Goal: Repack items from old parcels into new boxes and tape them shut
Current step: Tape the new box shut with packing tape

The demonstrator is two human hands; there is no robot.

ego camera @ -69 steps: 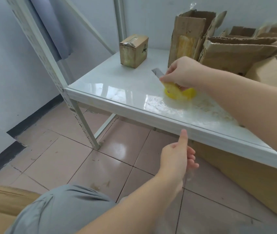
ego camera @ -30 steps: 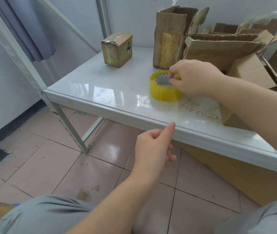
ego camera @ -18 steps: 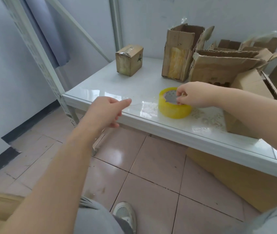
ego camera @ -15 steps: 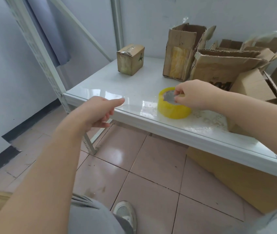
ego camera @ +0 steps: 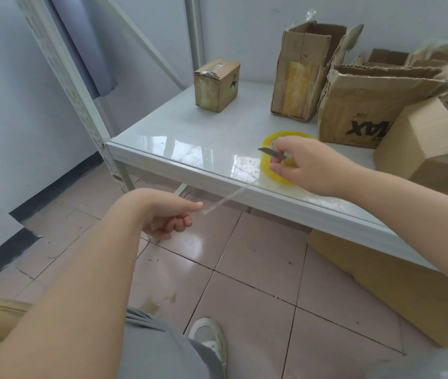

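Near-left counter [ego camera: 190, 138] open; back and right crowded.
The counter lies bare from its front edge to the small taped box [ego camera: 216, 84]. A tall box [ego camera: 299, 72], a torn box [ego camera: 365, 105] and a plain box [ego camera: 419, 143] crowd just behind the tape roll [ego camera: 266, 170], where the right hand [ego camera: 307, 165] grips a blade [ego camera: 269, 152]. A strip of tape [ego camera: 225, 199] spans the front edge to the left hand [ego camera: 166, 214] pinching it; a rack post [ego camera: 75, 88] bars the corner.

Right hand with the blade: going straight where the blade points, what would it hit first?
The right hand aims its blade left across bare shelf; the way looks free, passing the taped box, I think.
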